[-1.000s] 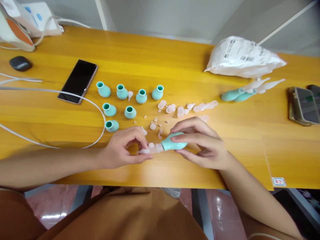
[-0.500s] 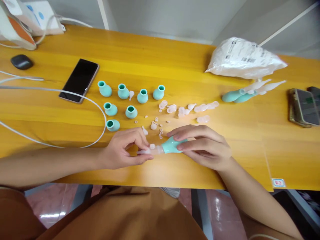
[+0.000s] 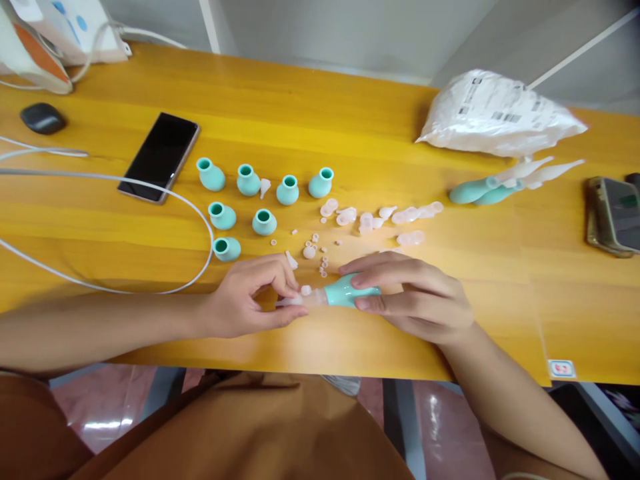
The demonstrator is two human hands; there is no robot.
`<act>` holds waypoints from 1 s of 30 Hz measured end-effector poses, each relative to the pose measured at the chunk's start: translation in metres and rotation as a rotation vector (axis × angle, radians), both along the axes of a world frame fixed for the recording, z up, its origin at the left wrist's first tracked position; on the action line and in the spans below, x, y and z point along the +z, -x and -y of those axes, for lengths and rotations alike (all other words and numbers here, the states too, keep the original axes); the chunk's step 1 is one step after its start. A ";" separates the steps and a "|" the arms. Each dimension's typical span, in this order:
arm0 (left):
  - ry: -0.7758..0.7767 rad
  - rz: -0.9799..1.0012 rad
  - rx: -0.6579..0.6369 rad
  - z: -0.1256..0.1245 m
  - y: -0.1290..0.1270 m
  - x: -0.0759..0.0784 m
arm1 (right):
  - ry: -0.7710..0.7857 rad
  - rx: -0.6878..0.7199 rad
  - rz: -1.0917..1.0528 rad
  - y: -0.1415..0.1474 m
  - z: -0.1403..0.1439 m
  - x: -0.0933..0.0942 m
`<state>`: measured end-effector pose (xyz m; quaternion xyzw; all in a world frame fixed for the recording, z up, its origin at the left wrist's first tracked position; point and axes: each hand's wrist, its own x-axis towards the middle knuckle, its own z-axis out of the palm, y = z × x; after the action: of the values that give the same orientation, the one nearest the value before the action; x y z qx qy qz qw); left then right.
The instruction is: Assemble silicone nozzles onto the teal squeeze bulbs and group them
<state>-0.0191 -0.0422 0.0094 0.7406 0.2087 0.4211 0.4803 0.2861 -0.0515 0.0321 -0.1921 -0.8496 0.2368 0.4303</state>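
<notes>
Between thumb and fingers, my left hand point(image 3: 260, 293) pinches a translucent white nozzle point(image 3: 293, 301) with a thin tip pointing left. Its wider end meets the neck of a teal squeeze bulb point(image 3: 343, 291), lying sideways just above the table. Around that bulb closes my right hand point(image 3: 415, 293), with thumb and fingers on its sides. Beyond my hands stand several loose teal bulbs point(image 3: 264, 223) with open mouths. Small clear rings point(image 3: 324, 262) and a white pointed tip point(image 3: 291, 260) lie close to my left fingers. Translucent connector pieces point(image 3: 411, 237) lie past my right hand.
Two assembled teal bulbs with nozzles point(image 3: 483, 192) lie at the right, below a white plastic bag point(image 3: 495, 117). A phone point(image 3: 160, 157), a white cable point(image 3: 197, 207) and a black mouse point(image 3: 43, 118) are on the left. Another phone point(image 3: 617, 217) sits at the right edge.
My right fingers have shifted slightly to the right along the teal bulb, baring more of it. My left hand keeps its pinch on the nozzle. The view has shifted slightly.
</notes>
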 end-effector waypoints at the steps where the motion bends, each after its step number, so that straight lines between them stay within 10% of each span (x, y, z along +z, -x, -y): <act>1: 0.003 -0.003 0.002 0.000 0.000 0.000 | -0.001 -0.002 0.007 0.000 0.000 0.000; 30: -0.067 -0.056 -0.014 -0.001 0.002 -0.003 | 0.026 -0.054 0.119 -0.002 0.003 -0.001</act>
<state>-0.0214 -0.0409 0.0067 0.7692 0.2024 0.4035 0.4522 0.2885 -0.0544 0.0307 -0.2343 -0.8650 0.2244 0.3828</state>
